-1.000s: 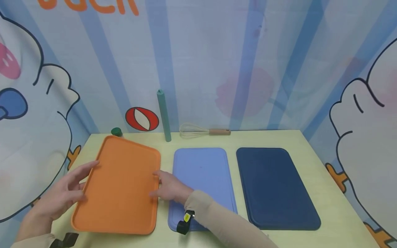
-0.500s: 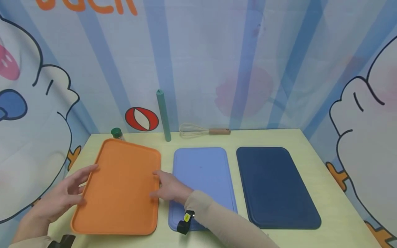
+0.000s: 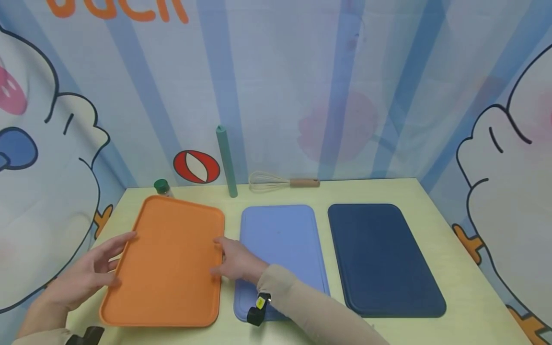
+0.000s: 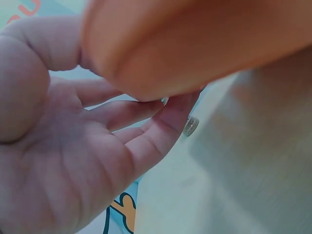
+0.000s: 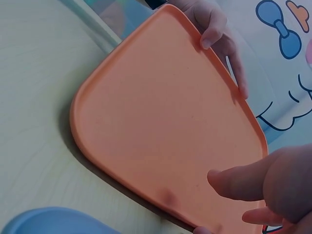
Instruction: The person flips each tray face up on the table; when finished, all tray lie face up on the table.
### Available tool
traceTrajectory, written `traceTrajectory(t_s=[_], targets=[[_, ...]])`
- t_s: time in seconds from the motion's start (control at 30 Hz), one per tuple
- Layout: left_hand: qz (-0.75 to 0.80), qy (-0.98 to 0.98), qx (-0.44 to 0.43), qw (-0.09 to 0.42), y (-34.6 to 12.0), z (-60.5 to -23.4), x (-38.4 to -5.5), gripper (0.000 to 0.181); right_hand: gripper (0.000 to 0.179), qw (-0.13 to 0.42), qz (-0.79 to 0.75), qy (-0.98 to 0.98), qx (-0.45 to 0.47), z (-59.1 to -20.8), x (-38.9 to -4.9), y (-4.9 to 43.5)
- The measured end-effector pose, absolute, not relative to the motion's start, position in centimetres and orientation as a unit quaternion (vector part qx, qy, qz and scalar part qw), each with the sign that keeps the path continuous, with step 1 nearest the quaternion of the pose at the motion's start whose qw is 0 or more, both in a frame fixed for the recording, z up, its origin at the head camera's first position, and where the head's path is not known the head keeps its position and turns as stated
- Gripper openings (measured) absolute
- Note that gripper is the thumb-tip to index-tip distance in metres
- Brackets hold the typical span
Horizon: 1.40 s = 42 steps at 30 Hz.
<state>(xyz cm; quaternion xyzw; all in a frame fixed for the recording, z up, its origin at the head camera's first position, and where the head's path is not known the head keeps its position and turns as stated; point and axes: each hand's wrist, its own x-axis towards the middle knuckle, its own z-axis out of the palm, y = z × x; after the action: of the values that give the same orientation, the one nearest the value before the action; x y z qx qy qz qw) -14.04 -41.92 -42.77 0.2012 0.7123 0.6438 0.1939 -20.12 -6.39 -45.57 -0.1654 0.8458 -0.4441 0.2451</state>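
An orange tray (image 3: 170, 263) lies tilted at the left of the table, its left side raised. My left hand (image 3: 82, 275) grips that raised side, thumb on the rim and other fingers reaching underneath; the left wrist view shows a gap between the tray's edge (image 4: 146, 73) and the tabletop. On the opposite side, my right hand (image 3: 237, 258) holds the right rim, with the thumb (image 5: 239, 183) over the tray's face in the right wrist view. A periwinkle blue tray (image 3: 280, 235) lies flat under my right forearm. Farther right lies a navy tray (image 3: 384, 261).
Behind the orange tray stands a green-capped jar (image 3: 162, 187), partly hidden. A green stick-like bar (image 3: 226, 160) stands against the back curtain (image 3: 276, 86). A whisk (image 3: 284, 183) with a wooden handle lies along the back edge of the pale table (image 3: 457, 287).
The orange tray's far left corner has sunk slightly, and more of the jar behind it shows. My left hand has come down a little with it; my right hand stays nearly still.
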Motion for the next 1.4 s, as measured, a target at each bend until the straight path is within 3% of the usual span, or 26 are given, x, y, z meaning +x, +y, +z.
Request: traceTrajectory(t_s=[0.43,0.67,0.73,0.93,1.4], targets=[[0.590,0.779,0.141,0.158,-42.55,-43.59,-13.55,0.083,0.077,0.216,-0.398,0.872,-0.188,-46.07,-20.15,-6.50],[0.592,0.776,0.125,0.177,-42.72,-43.63,-13.59,0.080,0.076,0.206,-0.354,0.890,-0.201,-46.07,-20.29,-6.63],[0.593,0.776,0.117,0.182,-42.76,-43.58,-13.64,0.079,0.072,0.205,-0.351,0.890,-0.205,-46.12,-20.39,-6.64],[0.540,0.821,0.058,0.175,-42.67,-43.42,-13.92,0.082,0.029,0.193,-0.348,0.888,-0.231,-46.23,-20.62,-6.45],[0.479,0.855,0.029,0.195,-42.39,-43.46,-14.37,0.090,0.028,0.184,-0.321,0.898,-0.237,-46.10,-20.88,-6.36]])
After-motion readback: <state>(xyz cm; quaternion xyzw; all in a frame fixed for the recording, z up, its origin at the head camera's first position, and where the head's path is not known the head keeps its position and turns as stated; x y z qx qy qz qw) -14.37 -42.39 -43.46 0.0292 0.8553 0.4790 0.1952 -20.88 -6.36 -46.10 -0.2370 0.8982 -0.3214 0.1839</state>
